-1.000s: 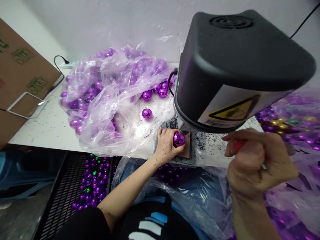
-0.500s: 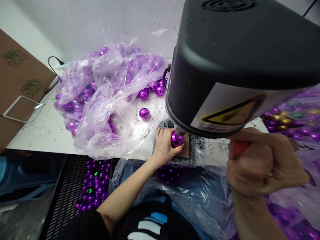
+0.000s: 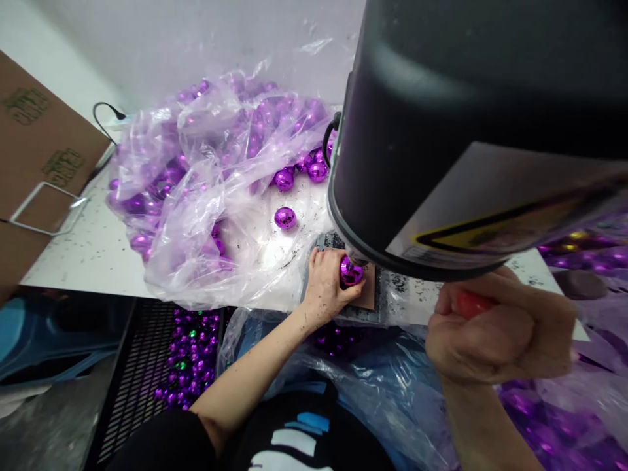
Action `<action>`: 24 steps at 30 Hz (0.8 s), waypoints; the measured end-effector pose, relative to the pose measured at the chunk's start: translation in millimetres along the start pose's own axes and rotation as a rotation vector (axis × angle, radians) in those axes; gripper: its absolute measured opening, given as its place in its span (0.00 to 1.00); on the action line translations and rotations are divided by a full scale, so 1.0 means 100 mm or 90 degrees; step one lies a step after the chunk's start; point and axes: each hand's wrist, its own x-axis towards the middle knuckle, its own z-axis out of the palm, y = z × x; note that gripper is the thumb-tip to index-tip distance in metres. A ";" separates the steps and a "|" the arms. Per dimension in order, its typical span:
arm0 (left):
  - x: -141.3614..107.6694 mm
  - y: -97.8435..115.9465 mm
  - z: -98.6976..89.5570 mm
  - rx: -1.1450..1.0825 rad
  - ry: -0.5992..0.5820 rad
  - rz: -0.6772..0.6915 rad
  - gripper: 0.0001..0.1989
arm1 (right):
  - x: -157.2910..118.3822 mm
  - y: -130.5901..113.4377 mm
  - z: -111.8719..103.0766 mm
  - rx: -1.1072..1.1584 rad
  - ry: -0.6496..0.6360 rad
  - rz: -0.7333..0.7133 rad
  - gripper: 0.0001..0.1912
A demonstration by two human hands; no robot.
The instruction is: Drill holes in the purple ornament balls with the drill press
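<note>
My left hand (image 3: 328,284) is closed around a shiny purple faceted ball (image 3: 351,271), fingers on its left side and thumb at its lower right. The ball sits on a brown board (image 3: 364,297) over a dark base plate (image 3: 375,313). Right above it is the metal tip (image 3: 357,256) of a big black machine (image 3: 422,131), perhaps a drill press; whether the tip touches the ball I cannot tell. My right hand (image 3: 498,330) grips a red handle (image 3: 471,304) beside the machine's lower edge, most of it covered by the fingers.
Clear plastic bags (image 3: 216,150) full of purple balls cover the table's left part. One loose ball (image 3: 285,218) lies on the white table (image 3: 93,261). A cardboard box (image 3: 39,144) stands far left. Below are a black crate (image 3: 127,373) and small purple beads (image 3: 191,356). More bagged purple things lie at right.
My right hand has moved a little left with the red handle. The black machine looms larger as the view shifts slightly. My left hand keeps its hold on the ball.
</note>
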 end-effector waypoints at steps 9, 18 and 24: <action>0.00 0.00 0.01 -0.013 0.010 0.012 0.16 | -0.08 -0.06 0.18 0.003 0.122 0.016 0.11; 0.00 0.00 0.02 0.020 0.027 0.020 0.20 | -0.29 0.20 0.20 0.010 0.101 -0.006 0.12; 0.00 0.01 0.00 0.036 0.050 0.043 0.19 | -0.08 0.01 0.00 -0.033 0.033 0.024 0.14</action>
